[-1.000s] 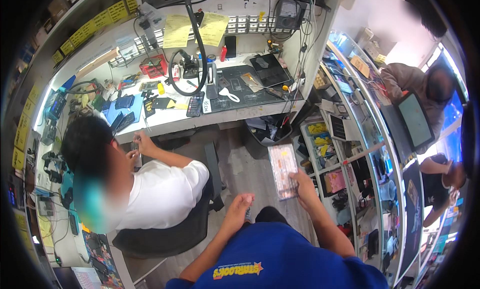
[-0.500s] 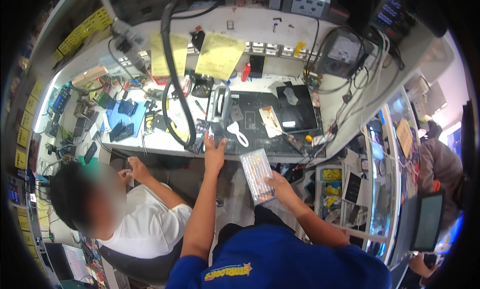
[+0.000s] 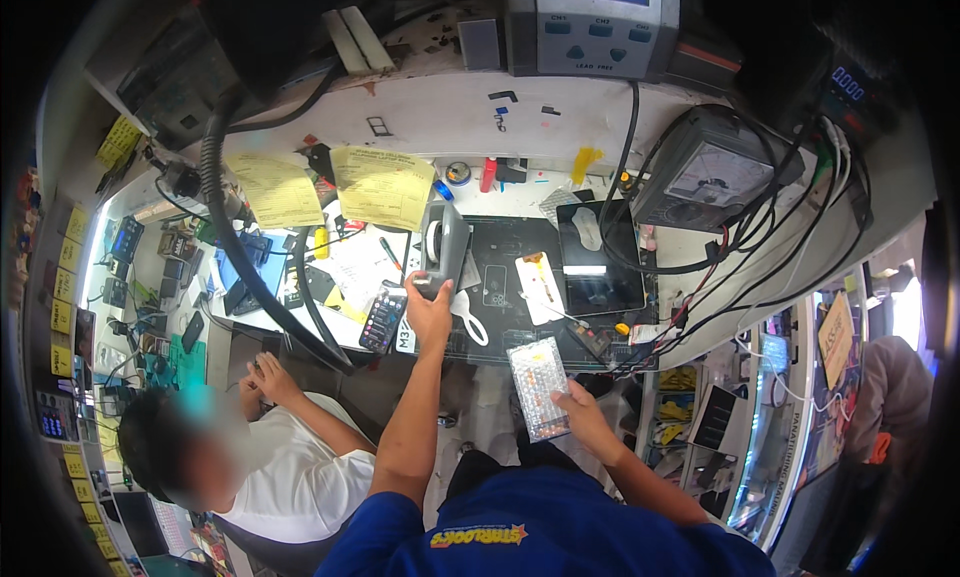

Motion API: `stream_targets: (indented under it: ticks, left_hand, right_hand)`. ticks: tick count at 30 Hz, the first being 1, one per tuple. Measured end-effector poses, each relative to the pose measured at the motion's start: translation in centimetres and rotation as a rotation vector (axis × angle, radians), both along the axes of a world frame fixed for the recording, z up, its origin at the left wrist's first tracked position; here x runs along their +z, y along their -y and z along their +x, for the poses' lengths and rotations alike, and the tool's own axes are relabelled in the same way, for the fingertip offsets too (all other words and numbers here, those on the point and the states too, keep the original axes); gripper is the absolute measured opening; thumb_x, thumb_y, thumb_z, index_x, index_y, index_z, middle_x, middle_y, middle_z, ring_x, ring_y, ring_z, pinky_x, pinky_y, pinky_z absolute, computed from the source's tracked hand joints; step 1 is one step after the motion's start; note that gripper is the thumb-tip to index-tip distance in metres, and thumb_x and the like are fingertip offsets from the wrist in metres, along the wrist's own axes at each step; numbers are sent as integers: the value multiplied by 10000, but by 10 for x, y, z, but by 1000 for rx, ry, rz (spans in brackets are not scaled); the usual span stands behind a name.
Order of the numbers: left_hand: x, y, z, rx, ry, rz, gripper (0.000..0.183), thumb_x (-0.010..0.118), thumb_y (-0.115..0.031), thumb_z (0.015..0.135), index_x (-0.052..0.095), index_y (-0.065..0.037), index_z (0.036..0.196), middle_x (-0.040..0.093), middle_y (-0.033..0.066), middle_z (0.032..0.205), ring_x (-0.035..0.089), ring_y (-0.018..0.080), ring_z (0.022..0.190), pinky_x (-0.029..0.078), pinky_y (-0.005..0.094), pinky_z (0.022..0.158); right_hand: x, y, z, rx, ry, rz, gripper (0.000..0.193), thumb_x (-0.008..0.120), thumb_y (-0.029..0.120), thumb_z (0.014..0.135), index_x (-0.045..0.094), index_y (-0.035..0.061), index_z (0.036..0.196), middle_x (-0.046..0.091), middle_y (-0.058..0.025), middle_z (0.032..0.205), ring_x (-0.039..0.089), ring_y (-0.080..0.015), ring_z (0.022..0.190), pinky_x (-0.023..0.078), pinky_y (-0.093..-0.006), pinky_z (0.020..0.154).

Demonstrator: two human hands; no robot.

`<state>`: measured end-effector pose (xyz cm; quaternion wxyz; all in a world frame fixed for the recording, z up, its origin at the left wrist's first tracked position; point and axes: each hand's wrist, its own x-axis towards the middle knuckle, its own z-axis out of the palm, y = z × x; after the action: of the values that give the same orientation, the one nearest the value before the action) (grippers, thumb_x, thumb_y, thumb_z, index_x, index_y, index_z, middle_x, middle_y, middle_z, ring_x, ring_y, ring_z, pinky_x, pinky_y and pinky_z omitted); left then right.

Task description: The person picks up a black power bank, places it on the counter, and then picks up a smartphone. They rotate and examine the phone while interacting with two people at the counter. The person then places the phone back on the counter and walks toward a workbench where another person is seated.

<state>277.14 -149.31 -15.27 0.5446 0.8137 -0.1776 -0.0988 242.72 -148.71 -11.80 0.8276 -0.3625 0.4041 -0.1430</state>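
My left hand (image 3: 430,312) reaches over the front edge of the bench, its fingers and thumb closed around the near end of a grey tape dispenser (image 3: 452,245) with a white roll in it. My right hand (image 3: 582,415) grips the right side of a flat, bubble-wrapped packet (image 3: 537,387), with orange and yellow showing through. The packet is in front of the bench. Beside my left hand lies a phone (image 3: 382,319) with a lit screen. A white tool with a loop-shaped handle (image 3: 470,322) rests just to the right of the dispenser.
A black mat (image 3: 500,239) carries a dark tablet (image 3: 600,267) and a white-and-orange strip (image 3: 540,289). Yellow sheets (image 3: 380,189) and a thick black hose (image 3: 245,257) hang over the bench. An analog meter (image 3: 715,177) stands back right. A person in white (image 3: 290,477) sits at my left.
My left hand has gone from open beside the dispenser to gripping its near end. The packet stays in my right hand. The view has shifted closer to the bench, uncovering the lit phone.
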Motion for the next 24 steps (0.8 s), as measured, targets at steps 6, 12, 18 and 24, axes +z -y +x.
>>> stream_targets:
  ticks: [6,12,18,24]
  left_hand:
    - [0,51,-12,-11,11,29,525,874,-194,911,599,-141,1355,758,208,1163,742,399,1067,535,481,975]
    - [-9,92,-14,-8,40,28,535,865,-209,912,599,-149,1372,748,210,1229,720,444,1137,526,497,1000]
    - [-16,100,-4,-97,19,93,640,851,-241,934,543,-128,1483,674,261,1409,657,470,1296,509,492,1082]
    - [-14,75,8,-209,11,32,828,814,-274,980,379,-23,1638,488,297,1618,495,435,1505,394,471,1244]
  right_hand:
    - [2,12,-2,1,-6,-55,388,585,142,1143,560,-12,1499,723,-83,1296,692,-124,1119,556,-313,1001]
    - [-6,14,-5,5,-9,-95,371,584,141,1143,572,-20,1478,723,-83,1287,689,-120,1106,552,-306,987]
    - [2,23,22,-28,14,-8,355,587,147,1142,581,-20,1456,728,-77,1263,692,-111,1083,559,-302,964]
    - [-9,41,56,24,1,-37,362,617,190,1133,594,-22,1426,736,-70,1245,696,-104,1075,556,-299,964]
